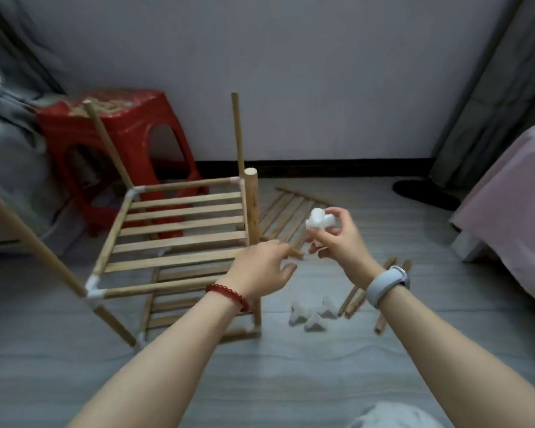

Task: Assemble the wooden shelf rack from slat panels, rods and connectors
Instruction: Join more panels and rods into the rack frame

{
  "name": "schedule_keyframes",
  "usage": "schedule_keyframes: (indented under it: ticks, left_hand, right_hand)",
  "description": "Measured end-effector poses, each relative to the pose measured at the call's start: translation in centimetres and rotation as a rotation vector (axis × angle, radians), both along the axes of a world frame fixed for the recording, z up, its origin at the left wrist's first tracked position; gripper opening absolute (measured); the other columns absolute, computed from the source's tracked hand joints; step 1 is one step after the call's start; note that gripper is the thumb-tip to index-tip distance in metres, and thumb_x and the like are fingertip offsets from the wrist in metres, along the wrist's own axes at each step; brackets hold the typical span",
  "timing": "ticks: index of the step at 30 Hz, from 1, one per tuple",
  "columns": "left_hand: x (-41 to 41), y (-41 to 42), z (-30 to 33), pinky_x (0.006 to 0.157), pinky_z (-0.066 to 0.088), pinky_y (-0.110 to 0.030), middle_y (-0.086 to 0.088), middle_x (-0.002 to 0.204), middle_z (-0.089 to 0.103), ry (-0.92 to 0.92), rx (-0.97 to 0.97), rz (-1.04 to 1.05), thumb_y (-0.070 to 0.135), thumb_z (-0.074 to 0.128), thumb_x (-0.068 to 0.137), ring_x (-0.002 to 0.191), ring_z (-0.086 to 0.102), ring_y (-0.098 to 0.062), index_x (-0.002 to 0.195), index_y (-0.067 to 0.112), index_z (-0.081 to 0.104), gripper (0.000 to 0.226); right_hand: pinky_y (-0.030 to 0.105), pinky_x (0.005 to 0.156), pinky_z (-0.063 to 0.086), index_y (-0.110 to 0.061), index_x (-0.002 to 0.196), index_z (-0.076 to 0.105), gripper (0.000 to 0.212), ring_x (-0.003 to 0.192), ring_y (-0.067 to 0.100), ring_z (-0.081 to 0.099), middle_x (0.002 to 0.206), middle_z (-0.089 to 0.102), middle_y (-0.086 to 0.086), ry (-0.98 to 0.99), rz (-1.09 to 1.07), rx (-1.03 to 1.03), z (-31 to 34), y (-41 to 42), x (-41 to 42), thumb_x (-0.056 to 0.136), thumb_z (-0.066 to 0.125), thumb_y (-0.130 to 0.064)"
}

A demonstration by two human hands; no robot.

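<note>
The right hand (pixel 332 239) is raised in front of the person, pinching a white connector (pixel 318 220) between thumb and fingertips with its sockets turned upward, probably so the openings can be checked or lined up before it goes onto a rod. The left hand (pixel 261 270) reaches forward just left of it, fingers loosely curled and thumb out; it seems to touch or close on the end of a short rod (pixel 295 252), but blur hides whether it truly grips, so I cannot tell.

Left of both hands stands the half-built rack (pixel 179 230): one slat panel (pixel 183 223) is held level by white corner connectors, with upright rods passing through them, and a lower panel (pixel 179 301) shows beneath. The thick upright rod (pixel 251 205) nearest the left hand has a bare top, and a likely reading is that the held connector is meant for it, to carry the next tier.

Beyond the right hand a spare slat panel (pixel 288 211) lies flat on the floor (pixel 260 381), kept within reach. Below and between the wrists sit three more loose connectors (pixel 311 313), and just right of them a few loose rods (pixel 357 298), a small supply pile close at hand.

Far left of the hands is a red plastic stool (pixel 118 143) against the wall; a bed edge with pink cover (pixel 513 217) lies to the right. The left wrist wears a red bead bracelet (pixel 227 296), the right a grey watch band (pixel 386 284)
</note>
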State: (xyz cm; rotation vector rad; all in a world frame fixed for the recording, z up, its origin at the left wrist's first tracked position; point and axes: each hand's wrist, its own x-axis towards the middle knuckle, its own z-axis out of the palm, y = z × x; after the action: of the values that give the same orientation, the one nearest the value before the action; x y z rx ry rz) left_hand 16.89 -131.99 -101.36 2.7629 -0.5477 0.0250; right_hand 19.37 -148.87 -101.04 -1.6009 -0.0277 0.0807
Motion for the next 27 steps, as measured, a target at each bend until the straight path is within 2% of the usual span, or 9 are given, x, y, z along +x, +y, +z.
schedule_keyframes:
  ticks: [6,8,11,13,18,20,22,25,27]
  left_hand:
    - [-1.5,4.4,6.0,0.059,0.046,-0.025,0.013,0.071,0.058,-0.273,-0.42,0.242,0.038,0.061,0.088,0.068,0.057,-0.006,0.081,0.025,0.059,0.015]
    - [-1.4,5.3,6.5,0.06,0.045,-0.024,0.009,0.079,0.058,-0.334,-0.512,0.309,0.034,0.063,0.087,0.071,0.056,-0.008,0.088,0.024,0.057,0.012]
    - [-1.2,5.5,6.6,0.089,0.049,-0.033,0.002,0.116,0.06,-0.279,-0.595,0.282,0.025,0.061,0.091,0.105,0.057,-0.013,0.124,0.017,0.054,0.035]
    - [-1.2,5.4,7.0,0.099,0.045,-0.034,0.001,0.123,0.06,-0.194,-0.672,0.222,0.02,0.056,0.094,0.115,0.055,-0.013,0.136,0.017,0.048,0.043]
    - [-0.5,5.2,7.2,0.081,0.046,-0.011,0.01,0.105,0.062,-0.102,-0.795,0.193,0.021,0.052,0.097,0.101,0.057,-0.004,0.134,0.025,0.051,0.038]
    - [-0.1,5.3,7.2,0.08,0.048,-0.013,0.009,0.099,0.064,-0.1,-0.847,0.219,0.022,0.054,0.096,0.099,0.06,-0.005,0.129,0.024,0.057,0.033]
    - [0.4,5.5,7.2,0.083,0.051,-0.018,0.008,0.097,0.067,-0.093,-0.865,0.225,0.022,0.055,0.095,0.097,0.063,-0.007,0.125,0.021,0.06,0.03]
    - [0.7,5.4,7.0,0.074,0.048,-0.007,0.005,0.101,0.068,-0.053,-0.852,0.175,0.022,0.05,0.097,0.096,0.062,-0.005,0.126,0.022,0.058,0.029]
    - [0.9,5.4,7.0,0.068,0.046,-0.005,0.005,0.098,0.068,-0.04,-0.86,0.16,0.022,0.049,0.098,0.092,0.062,-0.001,0.123,0.024,0.057,0.026]
  right_hand:
    - [0.016,0.05,0.043,-0.02,0.097,0.043,0.025,0.076,0.015,0.059,0.106,0.061,0.018,-0.162,-0.167,0.301,7.9,5.8,-0.7,0.087,0.066,-0.017]
    - [0.016,0.049,0.043,-0.021,0.097,0.048,0.021,0.072,0.014,0.056,0.101,0.061,0.017,-0.199,-0.16,0.324,8.4,7.4,-0.7,0.087,0.066,-0.018]
    - [0.018,0.05,0.044,-0.024,0.097,0.057,0.015,0.056,0.007,0.052,0.078,0.061,0.004,-0.262,-0.169,0.402,8.7,8.9,-0.8,0.089,0.064,-0.014]
    - [0.018,0.052,0.045,-0.025,0.096,0.06,0.015,0.051,0.004,0.052,0.069,0.06,-0.003,-0.292,-0.224,0.448,9.0,9.5,-0.8,0.09,0.062,-0.012]
    - [0.038,0.075,0.056,-0.03,0.1,0.063,0.023,0.073,0.016,0.063,0.084,0.065,-0.001,-0.501,-0.193,0.066,9.8,9.8,-0.5,0.089,0.063,-0.01]
    - [0.044,0.079,0.056,-0.028,0.107,0.062,0.026,0.082,0.023,0.065,0.091,0.066,0.0,-0.568,-0.139,-0.097,10.2,9.5,-0.5,0.09,0.06,-0.009]
    - [0.039,0.076,0.056,-0.024,0.118,0.059,0.031,0.08,0.022,0.065,0.091,0.065,0.001,-0.606,-0.096,-0.231,10.4,8.9,-0.4,0.092,0.056,-0.008]
    - [0.018,0.064,0.051,-0.024,0.128,0.055,0.038,0.065,0.004,0.057,0.087,0.062,0.001,-0.652,-0.026,-0.409,10.8,8.0,-0.6,0.094,0.053,-0.008]
    - [0.015,0.067,0.048,-0.026,0.129,0.055,0.039,0.065,0.001,0.054,0.094,0.065,0.002,-0.699,0.005,-0.512,11.1,8.1,-0.7,0.094,0.053,-0.01]
